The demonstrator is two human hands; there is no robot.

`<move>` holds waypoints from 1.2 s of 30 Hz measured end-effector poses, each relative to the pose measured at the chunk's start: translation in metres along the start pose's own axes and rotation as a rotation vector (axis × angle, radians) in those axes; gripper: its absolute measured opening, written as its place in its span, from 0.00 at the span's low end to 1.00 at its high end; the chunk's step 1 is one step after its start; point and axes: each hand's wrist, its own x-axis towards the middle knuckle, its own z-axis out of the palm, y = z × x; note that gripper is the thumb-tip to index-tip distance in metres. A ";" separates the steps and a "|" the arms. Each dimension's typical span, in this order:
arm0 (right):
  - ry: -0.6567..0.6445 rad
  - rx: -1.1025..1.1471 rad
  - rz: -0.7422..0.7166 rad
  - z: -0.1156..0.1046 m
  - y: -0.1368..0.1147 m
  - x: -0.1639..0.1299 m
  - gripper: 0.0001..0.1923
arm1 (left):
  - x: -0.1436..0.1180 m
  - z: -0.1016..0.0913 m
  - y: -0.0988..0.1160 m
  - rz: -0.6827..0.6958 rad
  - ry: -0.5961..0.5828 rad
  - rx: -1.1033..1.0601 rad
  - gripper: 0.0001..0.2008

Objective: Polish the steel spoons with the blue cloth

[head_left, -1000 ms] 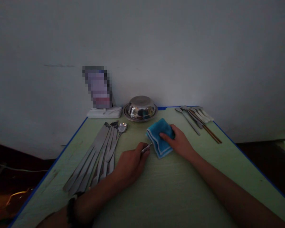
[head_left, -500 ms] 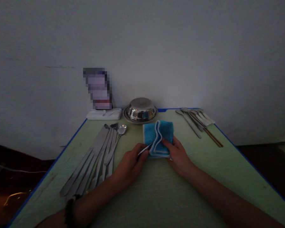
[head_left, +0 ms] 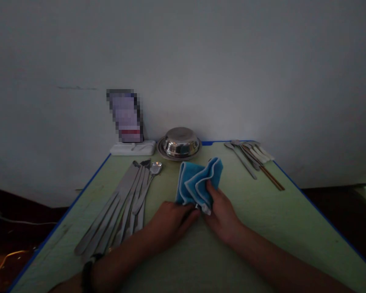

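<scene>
my right hand [head_left: 221, 213] pinches the blue cloth [head_left: 198, 183] at its near corner, at twelve o'clock from my wrists; my left hand [head_left: 171, 221] is curled, touching its seven o'clock edge. soft, light, floppy stuff, i judge; best gripped by the hem.

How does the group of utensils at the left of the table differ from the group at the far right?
The left group of utensils is larger and lies nearer to the person; the right group of utensils is smaller and sits at the far edge. The left group looks all metal, while the right group includes brown sticks and pale pieces. Both lie flat on the green table, untouched by either hand.
</scene>
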 end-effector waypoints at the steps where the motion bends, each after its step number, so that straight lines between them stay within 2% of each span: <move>1: -0.005 -0.004 0.000 0.001 0.000 -0.002 0.13 | 0.000 0.001 0.000 -0.009 0.011 0.017 0.16; 9: 0.121 0.013 -0.125 -0.014 -0.027 0.020 0.09 | 0.001 -0.002 0.005 -0.008 -0.026 -0.022 0.15; 12: 0.135 0.024 -0.165 -0.016 -0.030 0.022 0.10 | -0.002 -0.005 0.006 -0.021 0.004 -0.123 0.16; 15: 0.144 0.034 -0.179 -0.013 -0.027 0.018 0.11 | -0.006 -0.009 0.008 0.044 -0.006 -0.188 0.14; 20: 0.127 0.095 -0.107 -0.005 -0.021 0.008 0.12 | -0.008 -0.007 0.005 0.179 -0.046 -0.182 0.14; 25: 0.047 0.050 -0.021 0.002 -0.009 -0.005 0.12 | -0.002 0.004 -0.002 0.034 -0.020 -0.238 0.19; 28: 0.001 -0.028 -0.058 0.000 -0.006 -0.004 0.14 | 0.000 0.005 -0.001 -0.015 0.012 -0.217 0.19; 30: 0.002 -0.181 -0.180 -0.006 -0.011 0.004 0.15 | 0.000 0.003 0.001 -0.038 0.049 -0.209 0.18; 32: -0.016 -0.455 -0.393 -0.017 -0.024 0.014 0.16 | 0.000 0.000 0.002 -0.048 0.120 -0.215 0.17; 36: -0.133 -0.676 -0.492 -0.035 -0.061 0.024 0.14 | -0.004 -0.006 0.003 -0.045 0.296 -0.280 0.14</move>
